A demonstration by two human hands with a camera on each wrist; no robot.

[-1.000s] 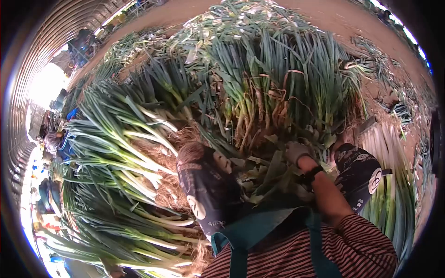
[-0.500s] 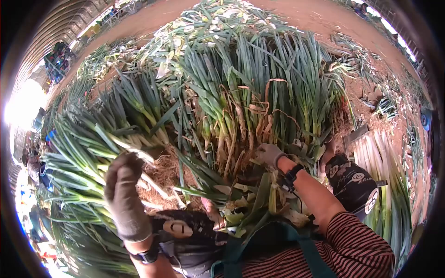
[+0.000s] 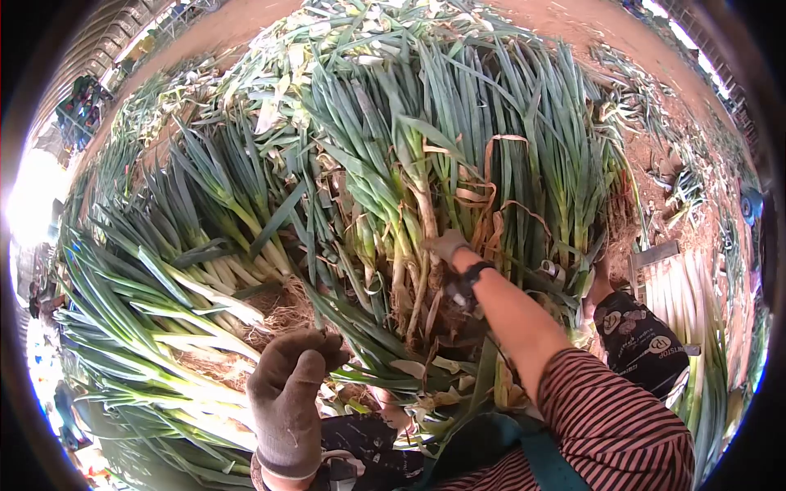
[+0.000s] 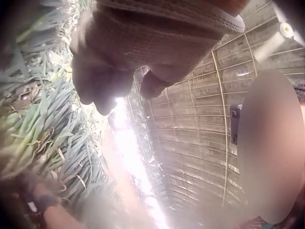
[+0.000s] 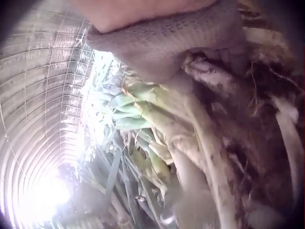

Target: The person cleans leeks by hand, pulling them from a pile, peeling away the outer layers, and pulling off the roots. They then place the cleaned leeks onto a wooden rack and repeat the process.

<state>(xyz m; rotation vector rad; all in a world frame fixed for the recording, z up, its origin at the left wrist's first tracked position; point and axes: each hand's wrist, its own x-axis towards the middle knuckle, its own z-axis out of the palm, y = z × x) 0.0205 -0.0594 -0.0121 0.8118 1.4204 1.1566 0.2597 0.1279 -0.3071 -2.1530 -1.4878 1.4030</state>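
My gloved left hand [image 3: 288, 405] is raised at the lower left with its fingers loosely bent and nothing in them; the left wrist view shows the same glove [image 4: 138, 43] in the air. My gloved right hand [image 3: 449, 245] is low in the standing bunch of leeks [image 3: 483, 131], its fingers round a pale leek stalk [image 3: 424, 214]. Close up, the right glove [image 5: 190, 52] lies over a dirty stalk [image 5: 214, 78], and its fingertips are partly hidden. Brown dry leaves [image 3: 491, 229] hang beside this hand.
More leeks [image 3: 155, 360] lie at the left with roots inward. Trimmed pale leeks [image 3: 679, 295] lie at the right beside a metal bar [image 3: 655, 253]. Loose leaves [image 3: 458, 385] cover the ground between the legs; a heap of scraps [image 3: 368, 33] lies behind.
My left hand has come up from out of sight and moved right, toward the middle. My right hand has moved forward and left from the loose leaves to the standing stalks.
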